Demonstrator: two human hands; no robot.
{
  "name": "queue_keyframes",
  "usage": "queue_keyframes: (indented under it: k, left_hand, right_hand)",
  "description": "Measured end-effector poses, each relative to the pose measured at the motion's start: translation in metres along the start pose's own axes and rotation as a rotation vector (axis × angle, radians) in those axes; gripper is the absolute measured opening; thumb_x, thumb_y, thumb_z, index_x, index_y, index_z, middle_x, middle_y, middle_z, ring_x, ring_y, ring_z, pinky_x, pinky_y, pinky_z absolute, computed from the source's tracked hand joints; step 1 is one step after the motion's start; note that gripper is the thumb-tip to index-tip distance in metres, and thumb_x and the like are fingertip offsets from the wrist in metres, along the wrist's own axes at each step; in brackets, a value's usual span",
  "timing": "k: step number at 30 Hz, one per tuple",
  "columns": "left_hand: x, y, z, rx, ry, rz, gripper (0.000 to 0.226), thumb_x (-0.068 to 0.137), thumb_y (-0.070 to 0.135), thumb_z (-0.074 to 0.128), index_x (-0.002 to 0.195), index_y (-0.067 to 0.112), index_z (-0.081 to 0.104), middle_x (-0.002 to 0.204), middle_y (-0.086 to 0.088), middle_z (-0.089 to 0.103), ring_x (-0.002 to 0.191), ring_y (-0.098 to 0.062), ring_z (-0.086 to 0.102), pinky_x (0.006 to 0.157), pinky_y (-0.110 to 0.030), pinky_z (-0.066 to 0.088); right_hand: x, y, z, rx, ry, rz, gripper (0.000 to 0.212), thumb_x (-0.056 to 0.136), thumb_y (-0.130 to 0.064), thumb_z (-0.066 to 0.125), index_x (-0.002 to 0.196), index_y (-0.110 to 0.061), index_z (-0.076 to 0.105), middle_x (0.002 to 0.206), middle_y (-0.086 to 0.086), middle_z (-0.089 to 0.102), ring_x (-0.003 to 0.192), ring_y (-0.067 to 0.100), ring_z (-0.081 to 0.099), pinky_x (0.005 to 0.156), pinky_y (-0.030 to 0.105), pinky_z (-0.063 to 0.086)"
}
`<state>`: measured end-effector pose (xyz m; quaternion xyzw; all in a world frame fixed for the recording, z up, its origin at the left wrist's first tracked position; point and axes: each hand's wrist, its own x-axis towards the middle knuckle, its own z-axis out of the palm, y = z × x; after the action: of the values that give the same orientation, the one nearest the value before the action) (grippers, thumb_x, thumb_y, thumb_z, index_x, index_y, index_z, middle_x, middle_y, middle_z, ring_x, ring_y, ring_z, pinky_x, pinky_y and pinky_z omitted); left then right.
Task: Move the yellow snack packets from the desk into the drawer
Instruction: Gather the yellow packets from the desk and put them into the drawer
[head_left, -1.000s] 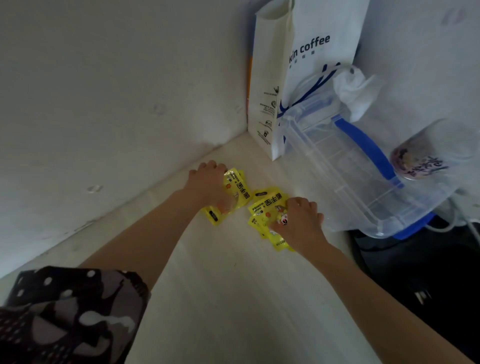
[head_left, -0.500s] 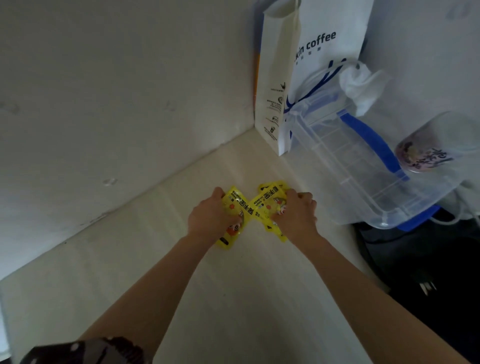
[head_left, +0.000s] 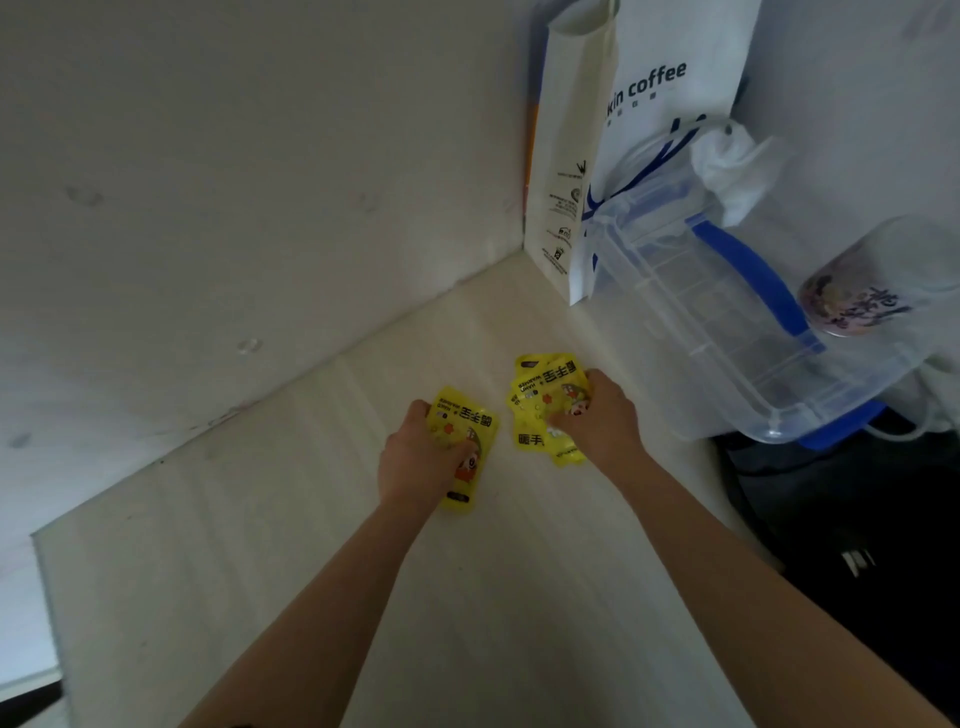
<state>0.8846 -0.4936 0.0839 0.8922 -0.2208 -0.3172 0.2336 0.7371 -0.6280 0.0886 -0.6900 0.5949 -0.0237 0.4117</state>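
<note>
On the pale desk (head_left: 311, 597), near the corner of the walls, a yellow packet (head_left: 467, 441) is gripped by the left hand (head_left: 415, 467), with the fingers curled around it. A small bunch of yellow packets (head_left: 540, 405) is held by the right hand (head_left: 597, 421), with the fingers curled over the top of them. The two hands are kept a little apart, with a bare strip of desk seen between them. Whether the packets are lifted or lying flat on the desk cannot be told. The drawer cannot be seen. Behind the hands, a white paper bag (head_left: 649, 104) with the word "coffee" on it is stood upright in the corner. Just beside it, on the right, a clear plastic box (head_left: 727, 332) with blue handles is tilted. A cup with a picture (head_left: 862, 291) is seen at the far right.
</note>
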Motion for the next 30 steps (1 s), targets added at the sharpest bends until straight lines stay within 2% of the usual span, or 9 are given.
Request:
queue_keyframes:
  k: [3,5,9,12,18,21,23,26,30]
  left_hand:
    - [-0.007,-0.008,-0.002,-0.15,0.026,-0.074,0.039,0.07,0.033,0.078,0.099,0.019,0.056,0.091,0.003,0.066,0.088,-0.024,0.065,0.074,-0.04,0.057]
    - [-0.017,-0.014,-0.003,-0.25,0.034,-0.13,0.037,0.067,0.032,0.081,0.095,0.02,0.059,0.09,0.003,0.068,0.087,-0.022,0.066,0.075,-0.044,0.058]
    - [-0.044,-0.028,-0.004,-0.447,0.051,-0.214,0.036,0.064,0.027,0.085,0.092,0.024,0.063,0.09,0.003,0.071,0.084,-0.019,0.069,0.075,-0.046,0.06]
    - [-0.074,-0.04,-0.007,-0.543,0.05,-0.246,0.035,0.067,0.024,0.085,0.096,0.024,0.066,0.092,0.002,0.073,0.085,-0.019,0.071,0.076,-0.043,0.06]
    - [-0.142,-0.062,-0.016,-0.693,0.07,-0.253,0.029,0.072,0.018,0.081,0.097,0.021,0.068,0.09,0.001,0.075,0.078,-0.017,0.073,0.068,-0.039,0.061]
    - [-0.169,-0.073,-0.02,-0.725,0.071,-0.239,0.027,0.072,0.019,0.082,0.096,0.022,0.069,0.088,0.0,0.075,0.078,-0.018,0.074,0.069,-0.042,0.062]
    - [-0.185,-0.079,-0.023,-0.737,0.061,-0.213,0.026,0.073,0.017,0.081,0.096,0.021,0.069,0.087,0.0,0.076,0.075,-0.016,0.074,0.065,-0.039,0.062]
    - [-0.209,-0.089,-0.029,-0.751,0.045,-0.172,0.026,0.074,0.015,0.08,0.097,0.02,0.069,0.086,0.0,0.075,0.072,-0.015,0.074,0.058,-0.034,0.06]
    - [-0.237,-0.112,-0.034,-0.755,0.016,-0.147,0.024,0.075,0.014,0.08,0.096,0.021,0.069,0.086,0.0,0.075,0.073,-0.015,0.074,0.058,-0.034,0.06]
  right_hand:
    - [-0.009,0.005,-0.002,0.137,0.008,-0.035,0.04,0.07,-0.025,0.08,0.101,-0.011,0.058,0.096,0.002,0.065,0.088,0.023,0.063,0.074,0.032,0.05]
    - [-0.019,0.01,-0.003,0.203,-0.012,-0.038,0.041,0.071,-0.024,0.078,0.106,-0.015,0.06,0.101,0.001,0.067,0.091,0.02,0.063,0.076,0.031,0.05]
    - [-0.045,0.021,-0.003,0.296,-0.039,-0.016,0.042,0.073,-0.021,0.077,0.111,-0.021,0.059,0.106,-0.002,0.067,0.098,0.019,0.064,0.089,0.037,0.052]
    - [-0.076,0.033,-0.004,0.368,-0.058,0.001,0.044,0.071,-0.02,0.078,0.111,-0.023,0.06,0.106,-0.005,0.068,0.098,0.016,0.066,0.09,0.043,0.054]
    - [-0.147,0.057,-0.01,0.529,-0.097,0.044,0.039,0.075,-0.013,0.077,0.11,-0.019,0.062,0.104,-0.001,0.071,0.096,0.019,0.069,0.086,0.044,0.057]
    - [-0.182,0.063,-0.012,0.573,-0.127,0.043,0.036,0.078,-0.007,0.074,0.111,-0.015,0.062,0.104,0.0,0.071,0.092,0.015,0.069,0.074,0.033,0.057]
    - [-0.204,0.067,-0.011,0.591,-0.136,0.041,0.035,0.079,-0.006,0.073,0.111,-0.015,0.063,0.103,-0.001,0.071,0.089,0.012,0.069,0.068,0.027,0.055]
    - [-0.237,0.076,-0.007,0.596,-0.119,0.05,0.035,0.079,-0.006,0.073,0.111,-0.014,0.062,0.102,-0.001,0.071,0.09,0.014,0.069,0.069,0.028,0.055]
    - [-0.279,0.09,0.001,0.607,-0.088,0.061,0.036,0.079,-0.006,0.074,0.112,-0.014,0.062,0.104,0.0,0.071,0.092,0.015,0.069,0.074,0.033,0.056]
